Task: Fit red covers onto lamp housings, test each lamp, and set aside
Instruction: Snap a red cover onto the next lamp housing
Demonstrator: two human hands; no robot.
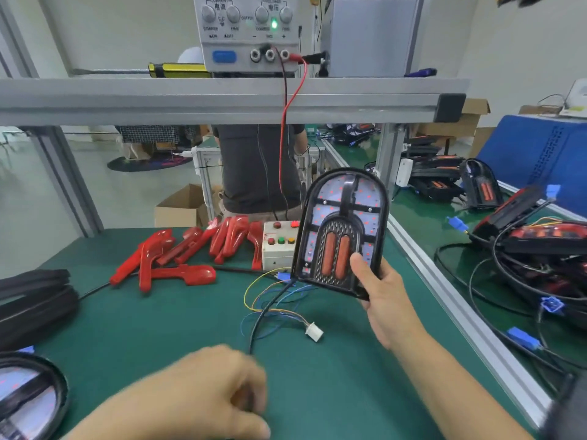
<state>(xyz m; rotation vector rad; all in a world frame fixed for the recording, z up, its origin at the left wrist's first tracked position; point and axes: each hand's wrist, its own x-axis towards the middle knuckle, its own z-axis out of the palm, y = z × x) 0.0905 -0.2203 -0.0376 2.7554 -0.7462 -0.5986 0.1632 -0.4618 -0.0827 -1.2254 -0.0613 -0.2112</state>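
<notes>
left hand, nearest and blurred, curls round the black cable. beyond it, right hand grips the lamp housing upright by its lower rim: likely light, rigid plastic, best held at edges. red covers lie left of it.

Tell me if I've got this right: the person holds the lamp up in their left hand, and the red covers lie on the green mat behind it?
Not quite. The head view shows the right hand holding the lamp up, thumb on its face. The left hand is low over the mat, near the black cable. The red covers do lie on the mat behind.
</notes>
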